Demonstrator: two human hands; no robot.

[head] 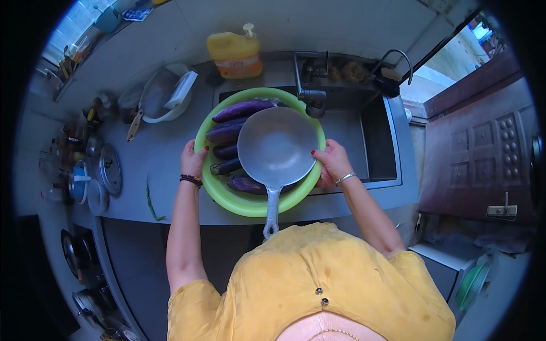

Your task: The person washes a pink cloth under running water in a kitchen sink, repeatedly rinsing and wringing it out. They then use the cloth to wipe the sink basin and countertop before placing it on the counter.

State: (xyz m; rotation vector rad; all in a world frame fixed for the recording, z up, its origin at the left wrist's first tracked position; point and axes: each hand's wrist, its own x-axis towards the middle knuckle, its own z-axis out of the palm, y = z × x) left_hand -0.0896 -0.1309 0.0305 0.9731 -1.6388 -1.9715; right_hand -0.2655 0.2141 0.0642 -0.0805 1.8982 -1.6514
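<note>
A large light-green plastic basin [233,206] sits partly over the counter and partly over the sink. My left hand [195,158] grips its left rim, thumb on top. On the opposite side my right hand [335,158] holds the right rim, its thumb beside the edge of a metal ladle. Several purple eggplants [228,131] lie in the basin, mostly along the left and front. Over them rests the wide, round-bowled metal ladle [278,145], its handle pointing towards my body across the near rim. It hides part of the eggplants. Something pink [326,178] shows below my right hand.
A faucet [313,96] reaches over the basin's back right rim beside the steel sink [379,140]. Behind stands a yellow pump jug [235,55]. To the left are a white bowl [170,115] with a cleaver [135,125], a green chili pepper [150,202] and a metal lid [109,169].
</note>
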